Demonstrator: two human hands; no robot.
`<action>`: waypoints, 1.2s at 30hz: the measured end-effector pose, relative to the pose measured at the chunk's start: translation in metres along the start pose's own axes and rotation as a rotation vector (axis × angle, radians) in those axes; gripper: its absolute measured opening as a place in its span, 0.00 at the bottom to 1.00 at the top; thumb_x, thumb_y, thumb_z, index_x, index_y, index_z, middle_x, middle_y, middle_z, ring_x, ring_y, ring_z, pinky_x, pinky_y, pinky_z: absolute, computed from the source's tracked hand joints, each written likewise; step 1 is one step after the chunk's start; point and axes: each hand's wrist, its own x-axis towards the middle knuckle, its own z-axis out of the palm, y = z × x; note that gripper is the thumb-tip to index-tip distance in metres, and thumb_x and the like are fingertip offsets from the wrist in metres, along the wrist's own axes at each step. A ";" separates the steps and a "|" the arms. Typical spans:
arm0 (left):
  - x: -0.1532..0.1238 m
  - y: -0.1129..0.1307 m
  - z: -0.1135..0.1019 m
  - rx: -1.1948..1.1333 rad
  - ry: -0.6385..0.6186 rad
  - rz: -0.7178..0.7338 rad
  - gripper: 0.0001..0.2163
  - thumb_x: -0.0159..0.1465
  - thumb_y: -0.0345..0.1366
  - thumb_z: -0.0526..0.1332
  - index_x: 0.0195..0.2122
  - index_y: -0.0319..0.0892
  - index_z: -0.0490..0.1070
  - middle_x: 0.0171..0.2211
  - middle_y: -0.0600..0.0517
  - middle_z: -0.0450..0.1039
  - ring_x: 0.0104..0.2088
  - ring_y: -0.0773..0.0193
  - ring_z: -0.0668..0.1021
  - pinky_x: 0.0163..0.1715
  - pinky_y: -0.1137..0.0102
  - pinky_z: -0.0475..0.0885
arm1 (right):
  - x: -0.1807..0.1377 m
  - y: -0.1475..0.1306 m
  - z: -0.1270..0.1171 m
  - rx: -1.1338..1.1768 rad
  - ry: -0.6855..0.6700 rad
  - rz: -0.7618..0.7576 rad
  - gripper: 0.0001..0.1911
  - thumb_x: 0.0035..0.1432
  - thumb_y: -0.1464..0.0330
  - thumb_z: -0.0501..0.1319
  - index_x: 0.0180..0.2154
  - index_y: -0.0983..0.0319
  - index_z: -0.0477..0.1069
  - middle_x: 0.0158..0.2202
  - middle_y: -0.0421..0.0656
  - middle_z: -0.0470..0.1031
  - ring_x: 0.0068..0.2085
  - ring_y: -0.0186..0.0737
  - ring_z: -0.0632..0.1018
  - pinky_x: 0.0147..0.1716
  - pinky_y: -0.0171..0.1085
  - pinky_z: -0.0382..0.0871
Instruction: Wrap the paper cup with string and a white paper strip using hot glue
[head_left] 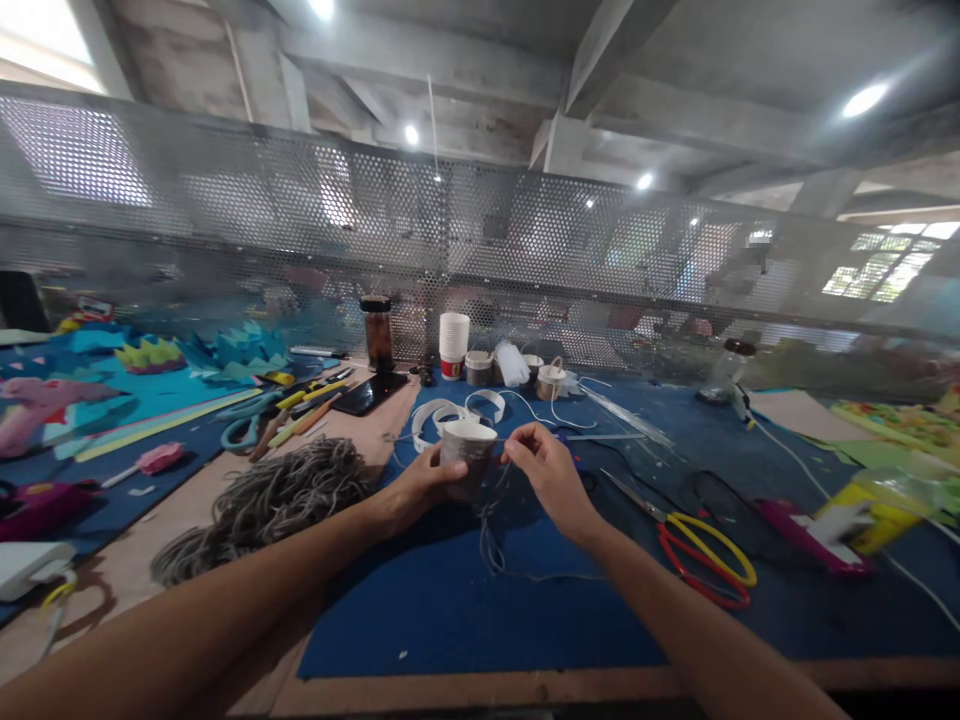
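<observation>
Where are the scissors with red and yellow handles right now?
In the head view, the scissors lie on the blue mat, right of centre, beyond the right hand on its right.

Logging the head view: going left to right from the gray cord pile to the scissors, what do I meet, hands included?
Gray cord pile, left hand, gray-sided cup, right hand, scissors.

Your bare left arm (247, 590) and bare right arm (682, 620) reach forward, slanting in toward each other. Your left hand (421, 487) curls around, with its thumb (454, 469) in front. Your right hand (549, 476) is near it, fingertips (511, 447) bunched in a pinch.
</observation>
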 end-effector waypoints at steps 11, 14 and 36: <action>0.000 0.000 -0.003 -0.019 -0.058 -0.006 0.27 0.61 0.39 0.68 0.60 0.40 0.68 0.54 0.37 0.76 0.52 0.47 0.78 0.48 0.60 0.72 | 0.001 0.004 0.000 0.008 0.011 0.024 0.09 0.63 0.61 0.60 0.35 0.60 0.69 0.31 0.40 0.79 0.35 0.39 0.78 0.37 0.36 0.68; 0.000 0.001 -0.004 -0.017 -0.079 -0.012 0.27 0.60 0.39 0.69 0.60 0.40 0.68 0.55 0.38 0.75 0.52 0.48 0.78 0.47 0.62 0.72 | 0.001 0.005 0.000 0.026 0.015 0.028 0.08 0.63 0.61 0.61 0.35 0.60 0.69 0.31 0.40 0.78 0.35 0.39 0.78 0.37 0.36 0.68; -0.004 0.004 0.001 -0.034 -0.128 -0.034 0.26 0.61 0.40 0.68 0.59 0.40 0.69 0.54 0.40 0.76 0.52 0.48 0.77 0.47 0.63 0.72 | 0.003 0.003 -0.001 0.040 0.003 0.062 0.07 0.62 0.64 0.61 0.34 0.60 0.70 0.30 0.40 0.79 0.34 0.38 0.79 0.36 0.36 0.69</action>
